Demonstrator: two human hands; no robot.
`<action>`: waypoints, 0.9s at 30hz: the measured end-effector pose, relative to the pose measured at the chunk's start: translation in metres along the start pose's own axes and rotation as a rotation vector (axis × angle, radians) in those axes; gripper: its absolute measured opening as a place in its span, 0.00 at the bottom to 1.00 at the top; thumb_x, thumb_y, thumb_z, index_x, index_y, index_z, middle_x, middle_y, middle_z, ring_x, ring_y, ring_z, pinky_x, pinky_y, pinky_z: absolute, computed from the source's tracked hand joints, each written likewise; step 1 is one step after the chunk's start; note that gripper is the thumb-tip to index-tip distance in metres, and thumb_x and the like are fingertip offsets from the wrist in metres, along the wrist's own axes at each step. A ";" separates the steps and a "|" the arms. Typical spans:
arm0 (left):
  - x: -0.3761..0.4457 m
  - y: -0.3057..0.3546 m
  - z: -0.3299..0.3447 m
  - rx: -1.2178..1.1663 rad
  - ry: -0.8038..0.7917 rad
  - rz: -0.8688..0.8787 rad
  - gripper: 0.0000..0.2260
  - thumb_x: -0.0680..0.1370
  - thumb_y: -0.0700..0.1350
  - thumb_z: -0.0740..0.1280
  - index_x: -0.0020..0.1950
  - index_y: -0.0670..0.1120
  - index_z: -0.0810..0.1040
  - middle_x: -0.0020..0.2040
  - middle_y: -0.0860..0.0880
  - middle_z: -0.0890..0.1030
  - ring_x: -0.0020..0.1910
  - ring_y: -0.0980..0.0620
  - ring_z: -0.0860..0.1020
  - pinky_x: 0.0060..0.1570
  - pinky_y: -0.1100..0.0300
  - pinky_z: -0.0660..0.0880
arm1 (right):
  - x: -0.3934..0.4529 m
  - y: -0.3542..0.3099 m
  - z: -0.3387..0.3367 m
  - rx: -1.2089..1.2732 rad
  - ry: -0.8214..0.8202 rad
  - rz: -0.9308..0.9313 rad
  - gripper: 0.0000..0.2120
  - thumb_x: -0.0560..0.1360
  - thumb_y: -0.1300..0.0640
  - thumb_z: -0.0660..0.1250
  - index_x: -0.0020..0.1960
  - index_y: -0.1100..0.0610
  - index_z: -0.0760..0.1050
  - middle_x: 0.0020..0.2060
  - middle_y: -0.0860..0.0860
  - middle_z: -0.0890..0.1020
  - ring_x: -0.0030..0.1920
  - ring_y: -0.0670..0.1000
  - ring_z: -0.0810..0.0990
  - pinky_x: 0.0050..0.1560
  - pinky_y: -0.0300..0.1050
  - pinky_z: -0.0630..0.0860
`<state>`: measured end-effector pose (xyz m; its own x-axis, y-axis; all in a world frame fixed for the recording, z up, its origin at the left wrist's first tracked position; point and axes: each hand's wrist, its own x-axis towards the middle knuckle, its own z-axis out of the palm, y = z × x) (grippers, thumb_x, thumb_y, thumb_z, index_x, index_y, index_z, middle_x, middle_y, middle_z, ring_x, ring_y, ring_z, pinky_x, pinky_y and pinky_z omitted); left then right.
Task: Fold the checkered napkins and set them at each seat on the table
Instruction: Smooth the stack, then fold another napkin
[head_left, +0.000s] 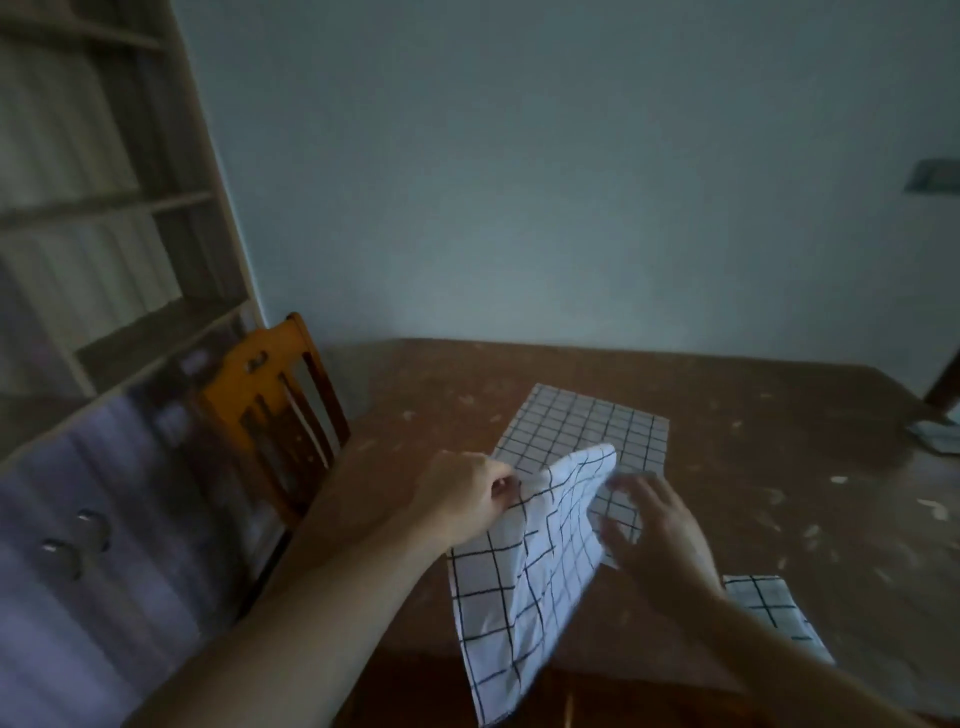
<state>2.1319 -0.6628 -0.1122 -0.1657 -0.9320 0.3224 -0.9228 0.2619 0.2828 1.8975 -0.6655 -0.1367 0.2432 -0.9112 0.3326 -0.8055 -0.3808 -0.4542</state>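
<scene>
The left hand (467, 493) pinches the upper edge of a white cloth napkin with a black grid pattern (524, 582), its fingers curled round the fabric, so that the cloth is lifted and hangs down below the hand and over the near edge of the worn brown wooden table (753, 467). Just right of that lifted cloth, the right hand (660, 530) reaches forward with its fingers spread and fairly straight, holding nothing; the blur hides whether the fingertips touch anything. Beyond both hands, a second white-and-black checkered napkin (587, 426) lies flat on the table, its near part hidden behind the raised cloth and the right hand. A third checkered napkin (769, 608) lies under the right forearm, near the table's edge. Left of the left hand stands an orange-brown wooden slat-backed chair (275, 410), and behind it a pale wooden shelf unit (104, 208).
</scene>
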 end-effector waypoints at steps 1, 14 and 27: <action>-0.011 0.007 -0.022 0.022 0.021 0.042 0.08 0.78 0.49 0.66 0.47 0.50 0.84 0.41 0.53 0.85 0.36 0.55 0.80 0.43 0.62 0.76 | 0.001 -0.010 -0.016 -0.066 0.008 -0.051 0.25 0.76 0.50 0.66 0.71 0.48 0.65 0.69 0.44 0.69 0.65 0.43 0.70 0.68 0.39 0.63; -0.122 0.066 -0.159 0.115 0.140 0.138 0.16 0.77 0.55 0.61 0.42 0.50 0.85 0.40 0.53 0.84 0.43 0.54 0.80 0.51 0.59 0.74 | -0.043 -0.121 -0.134 -0.034 -0.227 -0.380 0.06 0.76 0.50 0.69 0.51 0.48 0.82 0.47 0.39 0.83 0.48 0.39 0.78 0.63 0.48 0.73; -0.151 0.230 -0.187 -0.155 -0.116 -0.097 0.10 0.78 0.54 0.68 0.54 0.52 0.84 0.54 0.56 0.83 0.50 0.60 0.78 0.51 0.64 0.74 | -0.142 -0.053 -0.274 -0.038 -0.139 -0.418 0.04 0.73 0.55 0.70 0.42 0.53 0.83 0.35 0.44 0.84 0.37 0.46 0.83 0.41 0.41 0.80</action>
<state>2.0097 -0.4148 0.0728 -0.1256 -0.9750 0.1834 -0.8734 0.1964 0.4457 1.7577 -0.4723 0.0662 0.6209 -0.6932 0.3659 -0.6406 -0.7178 -0.2728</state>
